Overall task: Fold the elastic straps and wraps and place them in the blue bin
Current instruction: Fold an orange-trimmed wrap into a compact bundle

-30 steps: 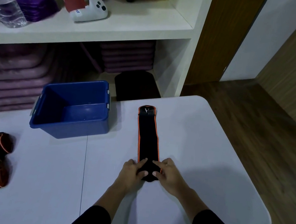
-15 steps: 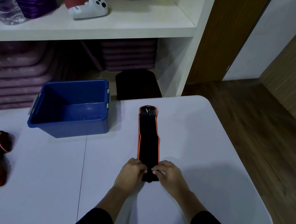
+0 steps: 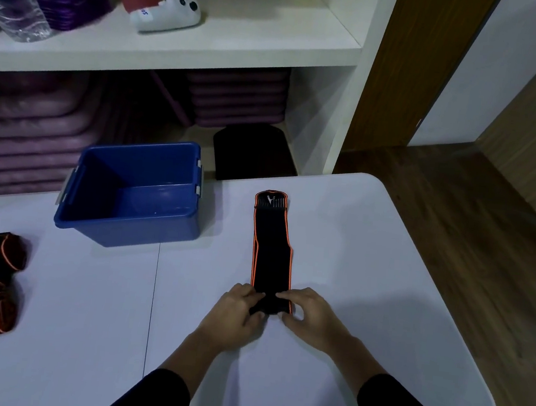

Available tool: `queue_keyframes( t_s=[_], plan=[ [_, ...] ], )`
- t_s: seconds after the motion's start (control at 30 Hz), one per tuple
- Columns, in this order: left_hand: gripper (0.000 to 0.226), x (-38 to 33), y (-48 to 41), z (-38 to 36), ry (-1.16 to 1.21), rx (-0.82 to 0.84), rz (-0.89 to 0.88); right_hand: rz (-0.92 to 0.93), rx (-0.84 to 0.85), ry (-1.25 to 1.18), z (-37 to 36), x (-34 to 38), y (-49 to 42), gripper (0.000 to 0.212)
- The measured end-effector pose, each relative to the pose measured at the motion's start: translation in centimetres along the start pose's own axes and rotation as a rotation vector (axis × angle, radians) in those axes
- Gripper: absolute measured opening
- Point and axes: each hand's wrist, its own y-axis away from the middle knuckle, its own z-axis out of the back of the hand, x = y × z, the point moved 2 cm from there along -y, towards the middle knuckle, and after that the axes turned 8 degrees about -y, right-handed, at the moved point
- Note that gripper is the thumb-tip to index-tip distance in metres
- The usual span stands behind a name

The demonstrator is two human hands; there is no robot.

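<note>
White table point(image 3: 367, 279), centre frame: black orange-edged wrap point(image 3: 271, 252) lies flat, right of blue bin point(image 3: 132, 221). Left hand point(image 3: 235, 315) and right hand point(image 3: 309, 319) pinch its near end. Soft, light, stretchy; roll from there.

White controller point(image 3: 168, 10), near the shelf's point(image 3: 243, 45) front edge: small label point(image 3: 143, 12) with blue characters, too blurred to read. Black wrap point(image 3: 271, 252), far end: white logo mark point(image 3: 272, 200), no letters legible. Nothing else readable.
</note>
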Motion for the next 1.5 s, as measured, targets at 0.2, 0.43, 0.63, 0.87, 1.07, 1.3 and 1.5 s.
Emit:
queue_keyframes(
  t_s=[0.2,0.43,0.63,0.87,1.07,1.3,1.5],
  plan=[
    [0.033,0.4,-2.1,0.3,0.168,0.068,0.19,-0.107,-0.011,-0.122,0.0,0.1,-1.8,0.029],
    [0.026,0.2,-3.9,-0.8,0.246,0.091,0.466,-0.322,-0.073,-0.15,-0.7,-0.5,-4.0,0.024],
    [0.037,-0.4,-3.3,-0.4,0.298,-0.165,0.598,-0.155,-0.101,-0.15,-0.8,-0.3,-4.8,0.052],
    [0.043,-0.6,-3.9,-0.9,0.275,-0.139,0.574,-0.166,-0.008,-0.068,-1.8,-0.8,-5.5,0.042],
    [0.035,-0.5,-4.0,0.0,0.189,-0.174,0.526,-0.048,-0.045,-0.079,-1.2,-0.5,-5.5,0.041],
    [0.02,0.1,-4.5,0.8,0.091,-0.186,0.247,0.107,-0.087,-0.028,0.3,0.4,-5.7,0.012],
    [0.061,0.9,-2.5,0.6,0.064,-0.07,0.089,0.137,0.1,0.006,1.2,-0.9,-5.0,0.059]
  ],
)
